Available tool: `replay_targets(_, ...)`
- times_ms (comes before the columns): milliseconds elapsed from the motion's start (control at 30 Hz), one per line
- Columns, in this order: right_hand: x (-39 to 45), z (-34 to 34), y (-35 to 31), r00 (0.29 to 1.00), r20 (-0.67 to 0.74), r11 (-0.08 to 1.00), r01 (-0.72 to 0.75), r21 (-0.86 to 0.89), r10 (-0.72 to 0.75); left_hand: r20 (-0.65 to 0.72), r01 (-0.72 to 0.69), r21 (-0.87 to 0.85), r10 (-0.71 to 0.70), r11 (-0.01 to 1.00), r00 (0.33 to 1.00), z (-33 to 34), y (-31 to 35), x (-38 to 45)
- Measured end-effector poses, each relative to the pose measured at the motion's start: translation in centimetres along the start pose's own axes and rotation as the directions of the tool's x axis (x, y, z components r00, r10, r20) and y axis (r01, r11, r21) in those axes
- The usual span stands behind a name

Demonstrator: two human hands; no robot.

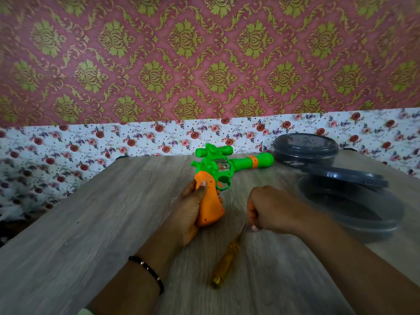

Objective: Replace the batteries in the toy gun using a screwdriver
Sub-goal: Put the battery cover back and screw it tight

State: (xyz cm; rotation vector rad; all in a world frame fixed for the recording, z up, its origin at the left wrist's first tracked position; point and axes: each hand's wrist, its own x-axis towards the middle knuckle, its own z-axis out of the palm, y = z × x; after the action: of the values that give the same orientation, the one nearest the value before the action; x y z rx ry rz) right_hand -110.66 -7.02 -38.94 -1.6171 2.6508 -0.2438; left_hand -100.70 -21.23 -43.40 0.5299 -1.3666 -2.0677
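A toy gun (227,164) with a green body and an orange grip is held just above the wooden table (91,223), barrel pointing right. My left hand (191,205) grips the orange handle, thumb pressed on its side. To the right, my right hand (270,210) hovers over the table with its fingers curled, and nothing is visible inside it. A screwdriver (227,260) with a yellow handle lies on the table between my forearms, its tip near my right hand's fingers.
A dark round container (305,148) stands at the back right. In front of it is a second clear round container (354,212) with a dark lid (345,177) leaning on its rim. A floral cloth covers the back wall's lower part.
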Motion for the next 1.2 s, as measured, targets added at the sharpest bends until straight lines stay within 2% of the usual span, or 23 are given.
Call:
replay_targets(200, 0.4, 0.4, 0.3, 0.999, 0.025, 0.998, 0.036, -0.047, -0.035, -0.027, 0.056, -0.068, -0.058, 0.996, 0.998, 0.1, 0.2, 0.1)
replay_targets(333, 0.7, 0.6, 0.9, 0.998, 0.056, 0.998, 0.044, -0.038, -0.042, -0.023, 0.058, -0.051, -0.059, 0.997, 0.998, 0.2, 0.3, -0.1)
replay_targets(433, 1.2, 0.5, 1.0, 0.996, -0.033, 0.995, 0.081, 0.053, -0.079, 0.000, 0.017, -0.006, -0.017, 1.000, 1.000, 0.4, 0.1, -0.2)
replay_targets(533, 1.3, 0.6, -0.4, 0.973, -0.177, 0.975, 0.174, 0.137, -0.149, -0.008, -0.034, 0.118, 0.035, 0.992, 0.999, 0.3, -0.3, -0.2)
replay_targets(667, 1.3, 1.3, -2.4, 0.923, -0.321, 0.951, 0.270, 0.150, -0.212, 0.050, -0.085, 0.152, 0.078, 0.985, 0.996, 1.0, -0.2, -0.9)
replay_targets(833, 1.1, 1.9, -3.4, 0.893, -0.379, 0.954, 0.291, 0.076, -0.243, 0.151, -0.186, 0.157, 0.162, 0.970, 0.975, 1.8, -0.6, -1.5)
replay_targets(1067, 0.7, 2.0, -3.6, 0.890, -0.387, 0.967, 0.255, -0.013, -0.240, 0.198, -0.281, 0.172, 0.246, 0.944, 0.949, 1.9, -1.0, -1.9)
replay_targets(1200, 1.0, 2.1, -3.5, 0.895, -0.397, 0.968, 0.245, 0.050, -0.205, 0.234, -0.305, 0.180, 0.261, 0.935, 0.937, 2.0, -0.9, -1.9)
